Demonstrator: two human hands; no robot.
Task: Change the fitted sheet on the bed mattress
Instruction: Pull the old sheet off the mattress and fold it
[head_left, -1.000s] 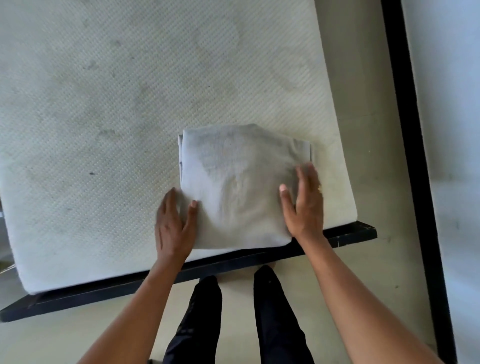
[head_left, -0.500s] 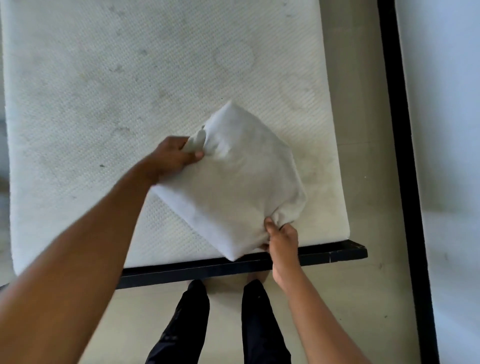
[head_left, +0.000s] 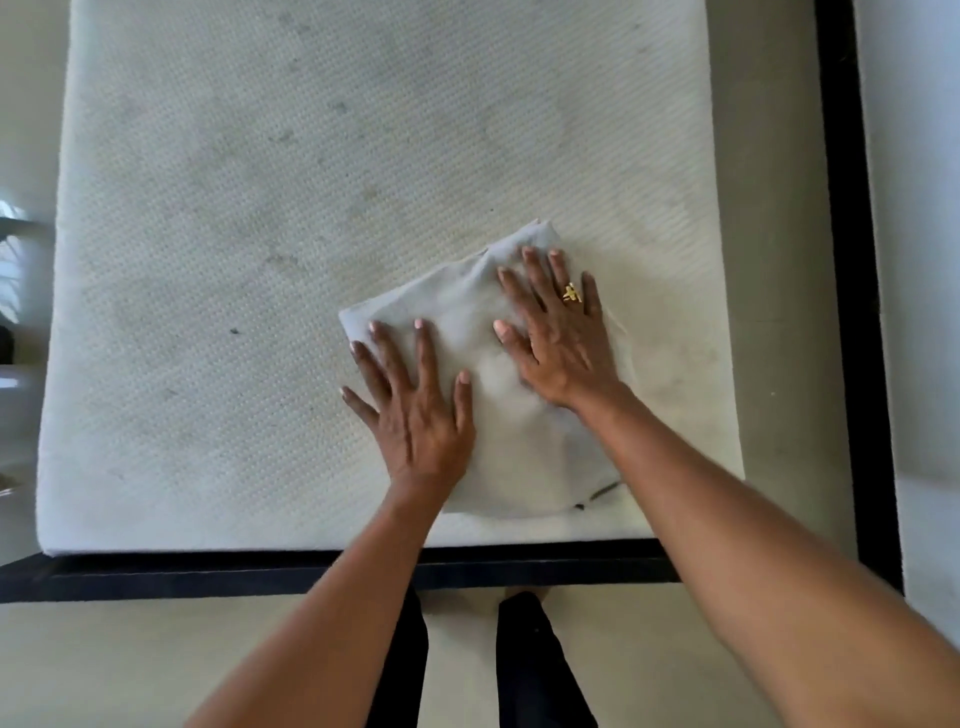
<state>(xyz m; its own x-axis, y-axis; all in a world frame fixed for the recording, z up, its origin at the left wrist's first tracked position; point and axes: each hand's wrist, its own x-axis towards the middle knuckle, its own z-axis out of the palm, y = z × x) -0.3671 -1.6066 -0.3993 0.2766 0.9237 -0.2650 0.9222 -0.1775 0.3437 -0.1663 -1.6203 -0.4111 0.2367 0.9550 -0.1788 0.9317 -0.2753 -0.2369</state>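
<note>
Legs: the person's dark trouser legs stood on the pale floor, close against the near end of the bed — near enough, I judge, to lean weight onto both arms.
Bed frame: a black rail ran just under the mattress's near edge.
Left hand: the left hand lay flat, fingers straight and spread, gripping nothing, pressing the folded sheet's left part.
Right hand: the right hand, with a gold ring, lay flat the same way on the far right part, fingers released.
Folded sheet: the folded sheet sat turned at an angle on the mattress's near right corner; the flat palms probably held it steady or smoothed it before unfolding.
Mattress: the mattress lay bare, quilted and faintly stained — ready for a sheet.
Writing: none readable; a small dark mark at the sheet's near edge was too small to identify.
</note>
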